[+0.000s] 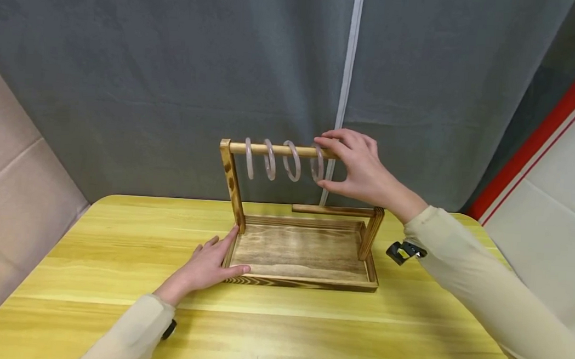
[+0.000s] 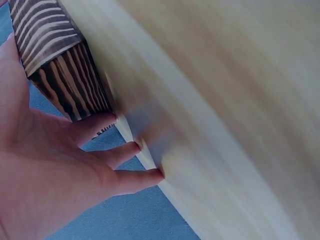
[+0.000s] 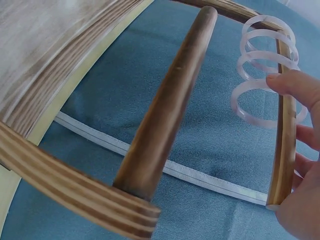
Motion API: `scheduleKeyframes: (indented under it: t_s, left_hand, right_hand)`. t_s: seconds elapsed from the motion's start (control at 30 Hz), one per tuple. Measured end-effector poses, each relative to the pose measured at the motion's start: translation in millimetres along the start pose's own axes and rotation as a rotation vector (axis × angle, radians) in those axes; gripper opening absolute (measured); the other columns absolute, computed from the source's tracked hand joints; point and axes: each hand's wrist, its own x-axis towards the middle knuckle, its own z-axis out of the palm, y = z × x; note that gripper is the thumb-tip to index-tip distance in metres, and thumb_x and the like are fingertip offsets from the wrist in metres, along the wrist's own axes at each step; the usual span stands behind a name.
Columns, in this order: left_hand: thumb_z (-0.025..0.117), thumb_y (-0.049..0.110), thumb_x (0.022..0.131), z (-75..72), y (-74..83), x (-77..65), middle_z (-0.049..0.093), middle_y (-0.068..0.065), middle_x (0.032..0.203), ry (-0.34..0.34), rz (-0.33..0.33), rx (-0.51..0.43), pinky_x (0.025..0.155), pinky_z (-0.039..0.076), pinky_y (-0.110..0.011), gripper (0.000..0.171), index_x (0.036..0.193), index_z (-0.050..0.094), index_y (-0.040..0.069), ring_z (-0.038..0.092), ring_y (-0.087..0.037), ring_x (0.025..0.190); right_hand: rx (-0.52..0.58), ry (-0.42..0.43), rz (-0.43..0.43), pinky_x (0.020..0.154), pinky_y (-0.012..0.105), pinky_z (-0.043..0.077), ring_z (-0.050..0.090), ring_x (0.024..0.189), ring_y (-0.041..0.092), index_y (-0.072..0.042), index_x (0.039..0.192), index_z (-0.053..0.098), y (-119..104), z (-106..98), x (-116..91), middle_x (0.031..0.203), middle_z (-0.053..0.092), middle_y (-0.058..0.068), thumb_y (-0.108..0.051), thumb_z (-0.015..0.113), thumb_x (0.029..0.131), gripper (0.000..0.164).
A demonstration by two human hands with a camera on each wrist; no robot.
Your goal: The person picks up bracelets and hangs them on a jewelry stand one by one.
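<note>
A wooden two-armed rack with a tray base stands on the table. Four pale translucent bangles hang from its upper bar. My right hand pinches the rightmost bangle, index finger near its top and thumb at its lower edge. In the right wrist view, the thumb meets the rim of that bangle while other fingers are behind the bar. My left hand rests spread against the tray's left front corner, thumb over the front rim. Its fingertips touch the tabletop in the left wrist view.
The rack's lower bar points left from a short right post and holds no bangle. A grey curtain hangs behind the yellow wood-grain table. Pale walls rise on both sides.
</note>
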Motion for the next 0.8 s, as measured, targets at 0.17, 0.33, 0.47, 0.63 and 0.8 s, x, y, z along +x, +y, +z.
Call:
scheduleKeyframes:
  t_s: [0.17,0.33,0.47,0.63,0.8]
  left_hand:
    - [0.056,0.062,0.089,0.0,-3.9,2.2,0.031,-0.020,0.152,0.002,0.009,0.007,0.103,0.009,-0.072,0.098,0.155,0.010,0.006,0.019,-0.051,0.137]
    - [0.056,0.062,0.089,0.6,-7.9,6.3,0.032,-0.019,0.152,-0.006,0.006,0.006,0.103,0.009,-0.072,0.098,0.156,0.009,0.006,0.019,-0.050,0.138]
    - [0.056,0.062,0.089,1.5,-11.2,10.0,0.033,-0.019,0.151,-0.009,0.009,0.005,0.103,0.009,-0.073,0.098,0.156,0.010,0.006,0.020,-0.050,0.138]
    - [0.057,0.055,0.092,1.1,-16.8,12.3,0.032,-0.023,0.150,0.039,0.054,-0.004,0.104,0.018,-0.069,0.092,0.154,0.015,0.002,0.028,-0.049,0.134]
    - [0.057,0.049,0.094,-3.4,-24.3,14.2,0.029,-0.027,0.150,0.109,0.084,-0.035,0.107,0.026,-0.058,0.087,0.152,0.019,-0.003,0.032,-0.047,0.133]
  right_hand:
    - [-0.013,-0.021,0.020,0.106,0.058,0.016,0.032,0.131,0.035,-0.008,0.140,0.049,0,2,1,0.140,0.042,0.015,-0.025,0.082,0.078,0.073]
    - [-0.008,-0.022,0.039,0.105,0.060,0.017,0.031,0.132,0.037,-0.007,0.144,0.044,2,3,-3,0.142,0.039,0.016,-0.023,0.082,0.077,0.079]
    - [0.005,0.007,0.051,0.104,0.062,0.018,0.030,0.133,0.039,-0.006,0.145,0.042,6,-1,-13,0.144,0.037,0.017,-0.020,0.084,0.075,0.082]
    - [0.037,0.019,0.096,0.099,0.063,0.021,0.028,0.133,0.040,-0.005,0.146,0.039,17,-6,-35,0.147,0.034,0.018,-0.015,0.084,0.075,0.084]
    - [0.091,0.007,0.202,0.099,0.067,0.020,0.026,0.134,0.040,-0.009,0.150,0.033,29,-9,-69,0.150,0.030,0.017,-0.016,0.077,0.083,0.081]
